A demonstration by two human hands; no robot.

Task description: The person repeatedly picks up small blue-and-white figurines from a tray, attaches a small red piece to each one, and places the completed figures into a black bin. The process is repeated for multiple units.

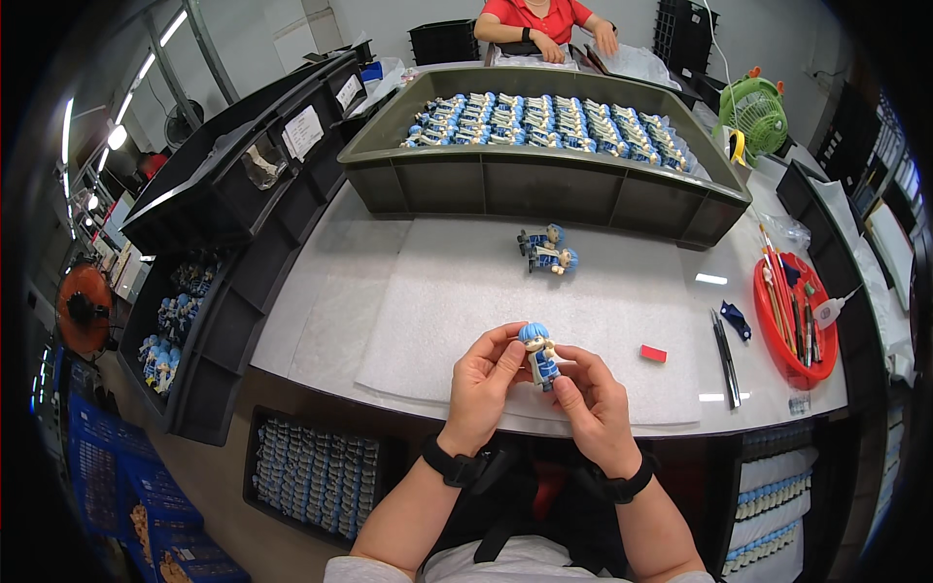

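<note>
A small blue-haired figurine (540, 356) in blue and white stands upright between my two hands, above the near edge of the foam mat (437, 330). My left hand (483, 379) grips it from the left, with the thumb at its side. From the right, my right hand (595, 400) closes on its lower part, the thumb by the legs. Two similar figurines (552, 257) lie side by side farther back on the mat. A small red block (653, 354) rests on the mat to the right of my hands.
A large grey-green bin (544, 185) holding rows of figurines spans the table's back. Black crates (233, 311) flank the left side. At right are a red basket (824, 361) of brushes, a black pen (726, 360) and a green fan (756, 115). Across sits a person in red (544, 21).
</note>
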